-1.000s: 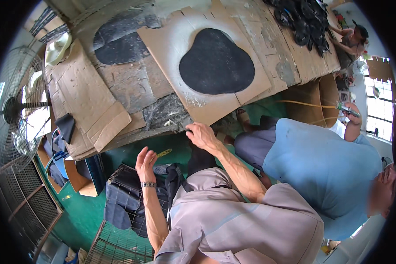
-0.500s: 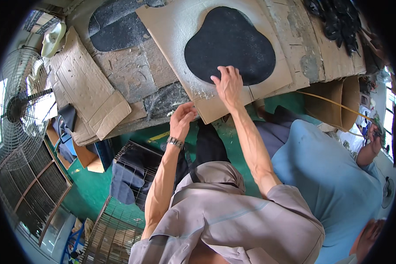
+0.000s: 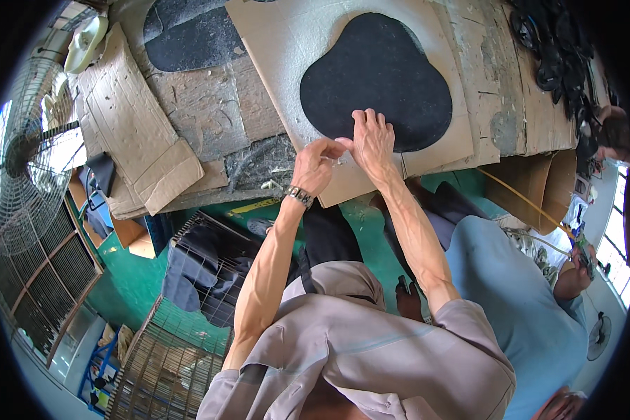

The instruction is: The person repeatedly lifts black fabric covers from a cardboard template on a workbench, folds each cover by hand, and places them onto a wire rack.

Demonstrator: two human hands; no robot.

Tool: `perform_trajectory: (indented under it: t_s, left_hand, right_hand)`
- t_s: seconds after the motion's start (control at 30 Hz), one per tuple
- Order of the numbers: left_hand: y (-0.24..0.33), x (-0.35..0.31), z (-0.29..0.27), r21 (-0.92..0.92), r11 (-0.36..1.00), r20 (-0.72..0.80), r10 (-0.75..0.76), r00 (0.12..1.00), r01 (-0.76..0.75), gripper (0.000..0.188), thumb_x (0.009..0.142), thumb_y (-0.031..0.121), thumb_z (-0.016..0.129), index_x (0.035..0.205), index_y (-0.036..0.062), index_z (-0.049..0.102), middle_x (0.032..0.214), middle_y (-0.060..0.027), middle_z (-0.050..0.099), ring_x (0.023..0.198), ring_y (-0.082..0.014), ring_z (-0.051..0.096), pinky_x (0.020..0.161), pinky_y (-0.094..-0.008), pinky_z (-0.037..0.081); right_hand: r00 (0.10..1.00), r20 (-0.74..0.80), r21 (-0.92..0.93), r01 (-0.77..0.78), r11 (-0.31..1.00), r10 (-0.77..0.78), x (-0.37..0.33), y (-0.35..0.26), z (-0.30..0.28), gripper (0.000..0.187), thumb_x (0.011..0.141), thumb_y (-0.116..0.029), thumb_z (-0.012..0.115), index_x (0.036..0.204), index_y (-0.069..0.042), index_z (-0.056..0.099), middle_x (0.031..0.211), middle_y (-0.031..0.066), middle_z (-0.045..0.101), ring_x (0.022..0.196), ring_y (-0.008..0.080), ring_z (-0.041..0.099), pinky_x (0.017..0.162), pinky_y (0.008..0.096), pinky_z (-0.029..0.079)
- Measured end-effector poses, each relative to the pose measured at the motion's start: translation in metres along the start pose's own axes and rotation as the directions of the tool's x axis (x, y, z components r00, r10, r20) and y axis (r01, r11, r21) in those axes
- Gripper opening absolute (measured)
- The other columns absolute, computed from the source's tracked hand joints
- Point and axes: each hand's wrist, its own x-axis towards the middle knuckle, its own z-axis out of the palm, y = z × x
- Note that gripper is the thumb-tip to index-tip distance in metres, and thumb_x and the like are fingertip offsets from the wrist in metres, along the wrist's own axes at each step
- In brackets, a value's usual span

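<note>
So the biggest thing here is a long worktable [image 3: 206,115] that's wearing a patchwork of scuffed brown cardboard, and a co-worker in a light blue shirt [image 3: 511,287] is sitting low just off the person's right side. A wire-mesh rack [image 3: 164,371] is standing on the green floor to the left, and some dark, limp flat pieces [image 3: 199,273] are lying on its upper end. Up on the table, a big flat sheet of tan cardboard [image 3: 280,52] is showing a whitish speckled coating, and a flat black panel with three rounded lobes [image 3: 378,77] is lying on top of it, pretty much straight ahead of the person. The right hand [image 3: 374,143] is resting palm-down over the panel's near edge, fingers stretching out fairly straight onto the black and thumb sticking out sideways. The left hand [image 3: 315,166] is hanging right beside that thumb, over the cardboard, and its fingers are bending inward; can't tell if they're pinching anything. Smallest bit: a dark linked wristband [image 3: 299,194] is circling the left wrist.
</note>
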Motion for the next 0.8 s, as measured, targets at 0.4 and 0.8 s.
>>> perform_trajectory:
  t_s: [0.4, 0.8]
  left_hand:
    - [0.0, 0.022, 0.011, 0.165, 0.968, -0.04, 0.2, 0.979, -0.191, 0.046, 0.075, -0.011, 0.046, 0.113, -0.0015, 0.071, 0.107, -0.0167, 0.072, 0.104, -0.0292, 0.071, 0.094, -0.0367, 0.055]
    - [-0.021, 0.073, 0.017, -0.517, 0.788, 0.04, -0.368, 0.929, 0.334, 0.083, 0.068, -0.007, 0.049, 0.149, 0.0084, 0.047, 0.115, -0.0079, 0.071, 0.091, -0.0155, 0.064, 0.077, -0.0306, 0.054]
  right_hand:
    - [0.948, 0.307, 0.088, -0.113, 0.99, 0.081, 0.035, 0.019, -0.021, 0.029, 0.077, -0.029, 0.085, 0.098, -0.01, 0.08, 0.093, 0.0122, 0.076, 0.091, 0.0323, 0.073, 0.079, 0.0431, 0.058]
    - [0.991, 0.131, -0.236, 0.045, 0.971, -0.014, 0.168, 0.049, -0.09, 0.021, 0.081, -0.027, 0.079, 0.091, -0.008, 0.078, 0.087, 0.0226, 0.074, 0.085, 0.0411, 0.073, 0.074, 0.0502, 0.058]
